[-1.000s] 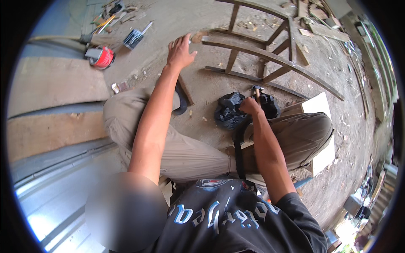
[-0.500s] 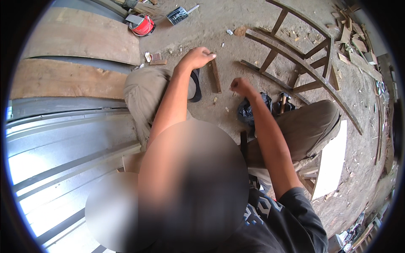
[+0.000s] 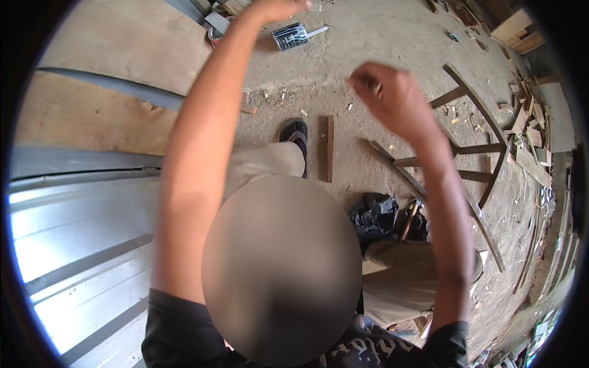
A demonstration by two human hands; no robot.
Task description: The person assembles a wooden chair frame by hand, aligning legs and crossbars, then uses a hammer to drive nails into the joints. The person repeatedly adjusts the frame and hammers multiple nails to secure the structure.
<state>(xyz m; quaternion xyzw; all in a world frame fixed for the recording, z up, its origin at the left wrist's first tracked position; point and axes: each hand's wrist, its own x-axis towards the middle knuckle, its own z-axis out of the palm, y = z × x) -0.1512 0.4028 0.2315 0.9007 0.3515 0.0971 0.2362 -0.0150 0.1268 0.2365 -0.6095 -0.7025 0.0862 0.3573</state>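
My left hand [image 3: 277, 10] is raised at the upper edge, partly cut off, above the floor near a dark can [image 3: 289, 37] with a white stick. How its fingers are held cannot be made out. My right hand [image 3: 392, 101] is lifted over the floor with its fingers curled round to the thumb; anything small in them is too blurred to name. Between my arms a short brown wooden strip [image 3: 331, 149] lies on the ground. Nearer my right knee sit a crumpled black plastic bag [image 3: 373, 216] and a wooden-handled tool [image 3: 410, 221].
A dark wooden frame with curved rails [image 3: 494, 126] lies on the right, partly behind my right arm. Beyond it are scrap wood pieces [image 3: 529, 129]. Wide boards [image 3: 98, 116] rest at the left above ribbed metal sheeting [image 3: 86, 214]. A blurred disc covers the lower middle.
Both hands have risen and moved toward the far side, the left reaching the upper edge. The view has shifted, so the wooden strip and bag appear lower. The strip still lies on the floor.
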